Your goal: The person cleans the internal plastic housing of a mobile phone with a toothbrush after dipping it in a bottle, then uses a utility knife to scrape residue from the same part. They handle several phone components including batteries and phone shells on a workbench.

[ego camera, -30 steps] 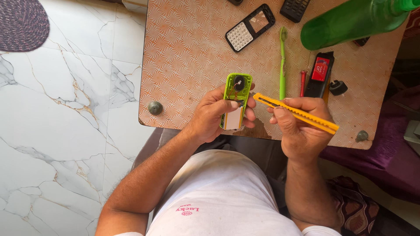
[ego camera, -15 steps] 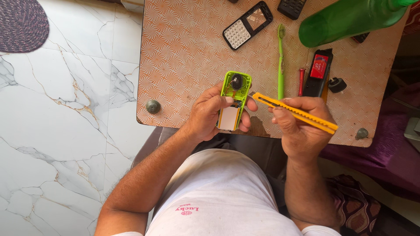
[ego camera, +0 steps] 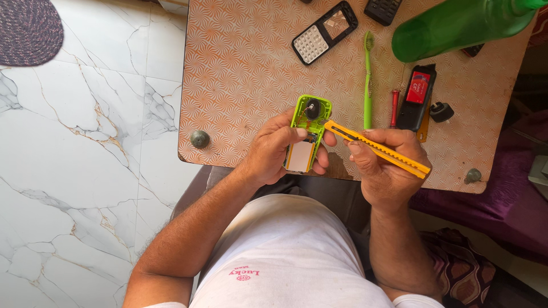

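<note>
Over patterned table (ego camera: 240, 85): green plastic phone shell (ego camera: 308, 134); yellow cutter (ego camera: 377, 148).

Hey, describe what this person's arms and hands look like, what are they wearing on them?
Both arms are bare down to the hands; no gloves, watch or rings are visible on the left hand or the right hand. White short sleeves just show at the bottom edge, part of a white shirt with a small pink printed mark.
</note>
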